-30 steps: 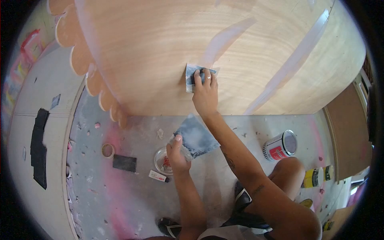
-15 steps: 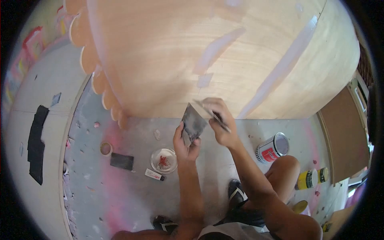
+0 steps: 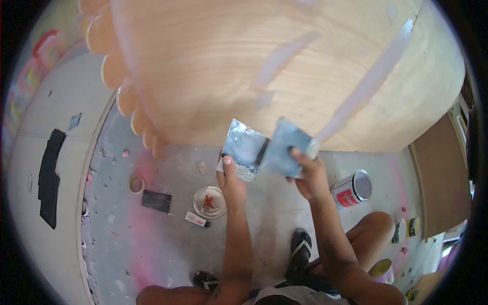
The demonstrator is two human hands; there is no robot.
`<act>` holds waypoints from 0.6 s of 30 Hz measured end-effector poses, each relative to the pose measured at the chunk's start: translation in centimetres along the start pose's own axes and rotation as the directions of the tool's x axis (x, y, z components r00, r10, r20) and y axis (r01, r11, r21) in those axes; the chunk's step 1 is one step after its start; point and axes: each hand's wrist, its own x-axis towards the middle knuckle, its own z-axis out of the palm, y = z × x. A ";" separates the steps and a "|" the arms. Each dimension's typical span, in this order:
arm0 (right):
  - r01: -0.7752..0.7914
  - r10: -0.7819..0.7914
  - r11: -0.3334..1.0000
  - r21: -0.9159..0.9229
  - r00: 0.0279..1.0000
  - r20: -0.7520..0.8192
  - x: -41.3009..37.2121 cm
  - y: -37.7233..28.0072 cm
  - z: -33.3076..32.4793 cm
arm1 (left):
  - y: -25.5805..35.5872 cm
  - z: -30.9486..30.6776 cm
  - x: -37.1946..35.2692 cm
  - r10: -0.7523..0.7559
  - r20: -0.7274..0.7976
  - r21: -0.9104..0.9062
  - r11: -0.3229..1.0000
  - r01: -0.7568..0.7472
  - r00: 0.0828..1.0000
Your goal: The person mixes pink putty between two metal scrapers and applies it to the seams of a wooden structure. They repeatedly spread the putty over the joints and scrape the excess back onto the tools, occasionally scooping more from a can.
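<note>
My left hand [image 3: 233, 183] is closed on a square metal putty spreader [image 3: 243, 145], thumb across its lower left corner. The face of that spreader is shiny, with a dark smear along its right edge. In my right hand [image 3: 311, 175] is a second flat metal putty spreader [image 3: 286, 142], a bluish-grey plate slightly blurred by motion, thumb on its face. The two plates are side by side, their near edges almost meeting. Behind them stands a plywood panel [image 3: 203, 76] with pale lilac putty strips [image 3: 366, 86] across it.
On the grey floor to the left are a tape roll [image 3: 136, 184], a dark rectangular sheet [image 3: 156, 201], a white tube [image 3: 196, 219] and a round tub [image 3: 216, 212] with red paste. A large can [image 3: 352, 190] and smaller tins [image 3: 399, 231] stand right. A brown board [image 3: 439, 175] leans beyond.
My right hand has moved right and down, its spreader turning from nearly edge-on to flat. The left spreader has tilted to show a shiny face instead of a dull grey one.
</note>
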 end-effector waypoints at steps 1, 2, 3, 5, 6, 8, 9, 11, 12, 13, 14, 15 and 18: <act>-0.010 0.013 0.991 -0.137 1.000 0.025 -0.4 0.4 0.6 | -0.1 -0.1 -0.3 -0.011 0.005 0.004 1.000 0.011 1.000; 0.013 -0.017 0.992 -0.128 0.999 -0.033 -0.4 1.0 1.0 | -0.1 -0.4 -0.4 0.043 0.148 0.165 0.984 -0.067 0.988; 0.014 -0.020 0.991 -0.131 0.999 -0.042 -0.5 0.7 1.1 | 0.1 -0.6 -0.5 0.074 0.293 0.304 0.938 -0.167 0.953; 0.069 -0.081 0.954 -0.291 0.996 -0.032 -0.2 -0.4 1.6 | 1.1 -1.0 -0.6 0.024 0.421 0.424 0.878 -0.220 0.907; 0.069 -0.082 0.955 -0.288 0.996 -0.033 0.2 -0.9 1.3 | 1.7 -1.3 -0.5 -0.044 0.530 0.532 0.796 -0.291 0.847; 0.076 -0.095 0.925 -0.371 0.995 -0.033 1.5 -1.6 0.2 | 1.6 -3.0 0.7 -0.021 0.619 0.565 0.707 -0.427 0.785; 0.077 -0.096 0.928 -0.364 0.995 -0.034 2.5 -1.3 -0.2 | 1.5 -3.9 1.3 -0.010 0.700 0.572 0.607 -0.552 0.714; 0.245 -0.304 0.852 -0.462 0.951 -0.056 4.9 0.2 -1.5 | 1.4 -5.5 1.1 -0.007 0.526 0.665 0.626 -0.406 0.851; 0.179 -0.233 0.811 -0.556 0.972 -0.026 5.9 0.5 -1.7 | 1.3 -6.1 1.1 -0.008 0.324 0.723 0.647 -0.242 0.946; 0.172 -0.227 0.818 -0.550 0.973 -0.033 7.6 2.0 -2.4 | 1.2 -6.7 1.3 -0.014 0.324 0.730 0.639 -0.241 0.946; 0.399 -0.451 0.584 -0.707 0.883 0.126 9.9 4.1 -3.2 | 1.0 -7.2 1.6 0.040 0.243 0.672 0.714 -0.198 0.969; 0.565 -0.597 0.270 -0.780 0.733 0.324 11.4 5.5 -3.3 | 0.9 -7.6 1.8 0.085 0.153 0.602 0.782 -0.162 0.984; 0.420 -0.570 0.114 -0.900 0.770 0.287 13.3 7.2 -0.9 | 1.0 -8.1 2.0 0.076 0.195 0.557 0.812 -0.174 0.978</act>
